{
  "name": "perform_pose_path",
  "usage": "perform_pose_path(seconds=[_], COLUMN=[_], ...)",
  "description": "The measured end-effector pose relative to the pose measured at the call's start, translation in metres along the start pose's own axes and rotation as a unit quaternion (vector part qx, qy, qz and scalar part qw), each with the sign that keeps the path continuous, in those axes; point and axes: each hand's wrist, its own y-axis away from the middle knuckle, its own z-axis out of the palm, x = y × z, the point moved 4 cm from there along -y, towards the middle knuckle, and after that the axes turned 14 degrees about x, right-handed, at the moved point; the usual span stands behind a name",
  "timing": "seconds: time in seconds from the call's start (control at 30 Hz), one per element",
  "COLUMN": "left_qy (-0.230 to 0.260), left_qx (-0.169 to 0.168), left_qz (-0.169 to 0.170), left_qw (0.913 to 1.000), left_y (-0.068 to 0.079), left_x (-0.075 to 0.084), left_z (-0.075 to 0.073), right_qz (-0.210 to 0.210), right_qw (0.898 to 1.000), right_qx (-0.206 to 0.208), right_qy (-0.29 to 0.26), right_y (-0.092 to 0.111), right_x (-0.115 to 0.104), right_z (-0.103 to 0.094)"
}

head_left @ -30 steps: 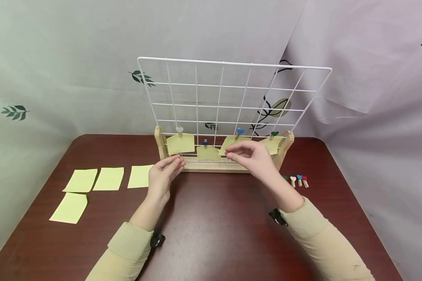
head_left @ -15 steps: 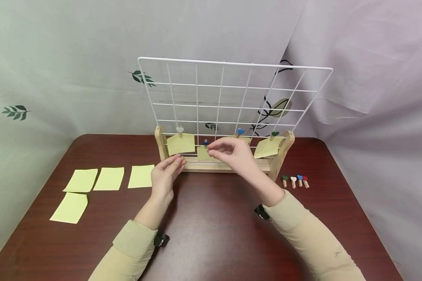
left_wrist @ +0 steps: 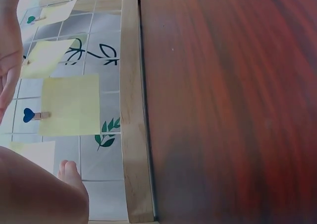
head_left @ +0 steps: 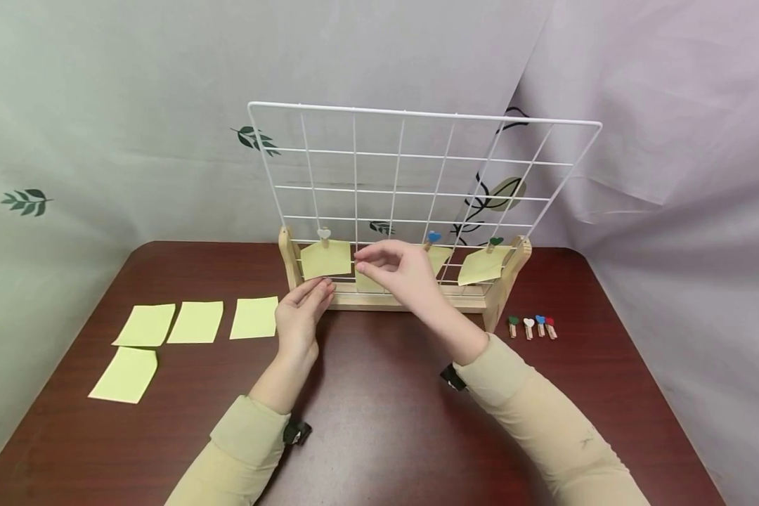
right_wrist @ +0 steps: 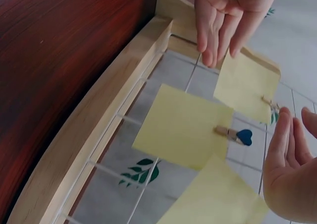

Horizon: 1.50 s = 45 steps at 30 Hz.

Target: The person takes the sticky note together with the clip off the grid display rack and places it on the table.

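Yellow paper notes hang on a white wire grid [head_left: 405, 153], held by small wooden heart clothespins. My left hand [head_left: 299, 320] is at the lower edge of the leftmost note [head_left: 325, 259], which hangs from a white-heart clothespin [head_left: 325, 235]. Its fingers extend toward that edge in the right wrist view, with nothing visibly held. My right hand [head_left: 400, 274] is raised before the second note [left_wrist: 69, 107], partly hiding it in the head view. A gap shows between its thumb and fingers. The dark blue heart clothespin [right_wrist: 242, 137] on that note is close by the right fingertips.
Several loose notes [head_left: 195, 322] lie on the left of the dark red table [head_left: 367, 422]. A row of heart clothespins [head_left: 529, 327] lies at the right. Further hanging notes [head_left: 483, 266] are right of my hands. The grid stands in a wooden base [head_left: 379, 302].
My right hand has moved left, from before the third note to before the second. The rightmost note and the green clothespin on the table now show fully. My left hand has barely shifted.
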Motion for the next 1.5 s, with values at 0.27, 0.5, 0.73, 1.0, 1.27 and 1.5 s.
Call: perform_pose_path(seconds=[0.27, 0.5, 0.73, 1.0, 1.27, 1.5], left_qy=[0.027, 0.052, 0.071, 0.068, 0.068, 0.049], left_qx=[0.014, 0.019, 0.014, 0.004, -0.004, -0.006], left_qz=[-0.003, -0.009, -0.011, -0.023, -0.026, -0.029], left_qw=[0.9995, 0.9984, 0.9973, 0.9975, 0.9973, 0.9983], left_y=[0.001, 0.002, 0.004, 0.002, 0.0, -0.001], left_x=[-0.002, -0.003, -0.004, -0.004, -0.003, -0.003], left_z=[0.002, 0.003, 0.005, 0.005, 0.005, 0.003], right_qz=[0.004, -0.008, -0.008, -0.017, -0.019, -0.021], right_qw=[0.998, 0.996, 0.993, 0.991, 0.988, 0.99], right_qx=[0.039, 0.064, 0.083, 0.107, 0.122, 0.124], right_qy=[-0.045, -0.064, -0.078, -0.084, -0.087, -0.07], right_y=[0.0, 0.001, 0.002, 0.0, -0.001, -0.001], right_x=[-0.008, -0.011, -0.011, -0.017, -0.02, -0.022], right_z=[0.013, 0.025, 0.033, 0.034, 0.039, 0.046])
